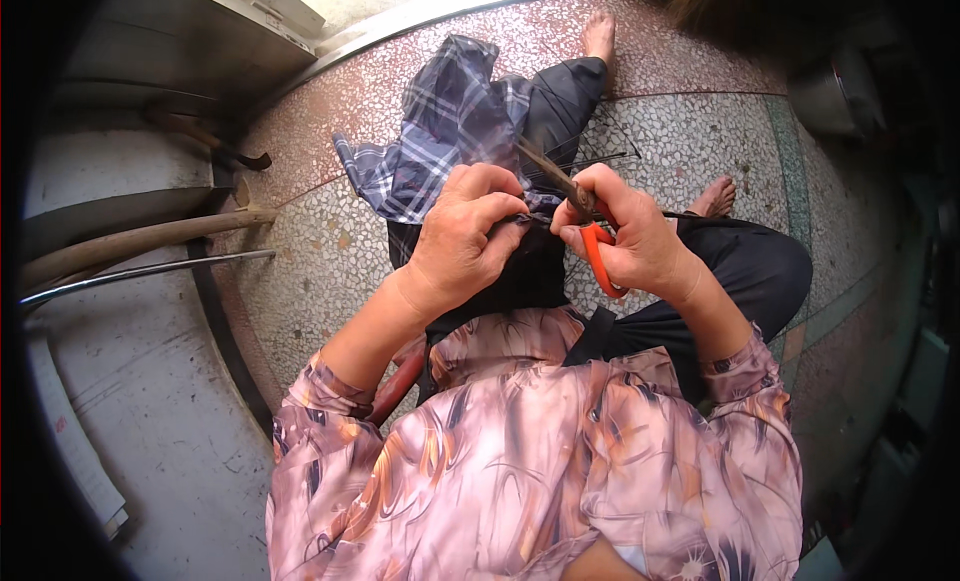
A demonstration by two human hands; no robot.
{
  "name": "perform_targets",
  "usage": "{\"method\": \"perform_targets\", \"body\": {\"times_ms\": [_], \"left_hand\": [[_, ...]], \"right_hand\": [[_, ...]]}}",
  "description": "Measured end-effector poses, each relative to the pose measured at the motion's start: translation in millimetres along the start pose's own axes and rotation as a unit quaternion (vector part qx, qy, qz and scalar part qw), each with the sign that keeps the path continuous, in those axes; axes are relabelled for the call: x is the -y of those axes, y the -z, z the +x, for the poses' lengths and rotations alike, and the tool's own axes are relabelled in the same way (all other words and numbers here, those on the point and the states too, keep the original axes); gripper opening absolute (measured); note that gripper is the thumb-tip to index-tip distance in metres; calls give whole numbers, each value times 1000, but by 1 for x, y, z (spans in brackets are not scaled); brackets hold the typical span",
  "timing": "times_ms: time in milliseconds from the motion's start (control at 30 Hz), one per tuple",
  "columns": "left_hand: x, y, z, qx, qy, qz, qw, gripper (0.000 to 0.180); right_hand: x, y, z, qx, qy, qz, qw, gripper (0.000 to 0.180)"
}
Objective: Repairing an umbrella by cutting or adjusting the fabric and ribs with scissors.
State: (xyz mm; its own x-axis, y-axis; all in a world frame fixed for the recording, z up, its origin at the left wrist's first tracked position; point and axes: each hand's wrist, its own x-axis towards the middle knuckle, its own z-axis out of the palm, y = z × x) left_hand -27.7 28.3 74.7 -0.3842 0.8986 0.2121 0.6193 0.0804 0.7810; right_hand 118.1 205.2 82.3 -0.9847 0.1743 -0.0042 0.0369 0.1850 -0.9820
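A dark blue plaid cloth (450,111) with white lines, seemingly a garment, drapes over my leg and hangs toward the floor. My left hand (466,231) pinches a gathered edge of it between thumb and fingers. In my right hand (632,231) is a pair of scissors (596,256) with orange handles, its dark blades pointing up and left over the cloth. The right thumb and fingertips also come close to the bunched edge between both hands. Whether they grip the fabric there is hard to see.
Around my bare feet lies a speckled stone floor (320,271). At the left, a wooden pole (150,243) and a metal rod (150,278) jut out beside a grey surface (170,401). A metal pot (835,96) stands at the far right. Dark trousers (750,271) cover my legs.
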Motion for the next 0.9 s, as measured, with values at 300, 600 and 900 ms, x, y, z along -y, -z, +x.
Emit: {"method": "perform_targets", "body": {"times_ms": [300, 600, 900], "left_hand": [[9, -2, -1, -12, 29, -14, 999, 13], [14, -9, -9, 28, 85, -69, 994, 16], [21, -13, -16, 23, 126, -93, 987, 16]], "right_hand": [[-14, -9, -1, -43, 64, -279, 957, 33], [-41, 7, 8, -176, -31, -172, 969, 29], [30, 28, -34, 52, -292, 243, 923, 34]]}}
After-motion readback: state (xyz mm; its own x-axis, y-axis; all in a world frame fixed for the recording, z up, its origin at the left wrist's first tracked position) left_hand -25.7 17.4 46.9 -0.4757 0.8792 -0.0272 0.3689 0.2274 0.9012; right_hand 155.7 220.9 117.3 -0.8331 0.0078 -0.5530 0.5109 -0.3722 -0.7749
